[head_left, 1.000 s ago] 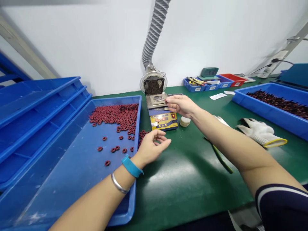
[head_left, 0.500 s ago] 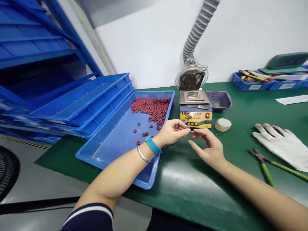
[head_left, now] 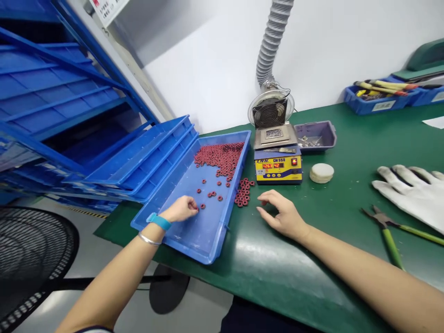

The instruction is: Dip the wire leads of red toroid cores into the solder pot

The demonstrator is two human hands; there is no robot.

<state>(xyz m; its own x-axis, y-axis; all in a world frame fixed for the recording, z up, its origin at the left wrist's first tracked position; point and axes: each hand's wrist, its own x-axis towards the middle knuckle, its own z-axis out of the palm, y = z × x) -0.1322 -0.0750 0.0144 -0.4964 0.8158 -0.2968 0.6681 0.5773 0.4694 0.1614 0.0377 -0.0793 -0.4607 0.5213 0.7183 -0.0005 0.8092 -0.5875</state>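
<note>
My left hand [head_left: 181, 209] is over the near part of the blue tray [head_left: 157, 231]. Its fingertips are pinched together, and a bit of a small red ring shows at their tips, mostly hidden. Just beside them lies a loose red ring [head_left: 203, 206], one of several scattered on the tray floor. A dense pile of red rings [head_left: 222, 157] fills the tray's far end. My right hand [head_left: 282, 213] is above the green table, thumb and fingers apart, holding nothing. Near its fingertips, a cluster of red rings [head_left: 243, 194] lies on the table against the tray's outer side.
Behind my right hand stands a yellow-and-blue heating unit [head_left: 278, 169] with lit digits. A purple bin [head_left: 326, 138], a round white pad [head_left: 321, 173], pliers [head_left: 385, 222] and a white glove [head_left: 412, 194] are to the right. Stacked blue trays [head_left: 149, 157] stand left.
My left hand has moved left and down, from beside my right hand to over the tray. My right hand stays near the heating unit, and the view has shifted, uncovering the ring cluster.
</note>
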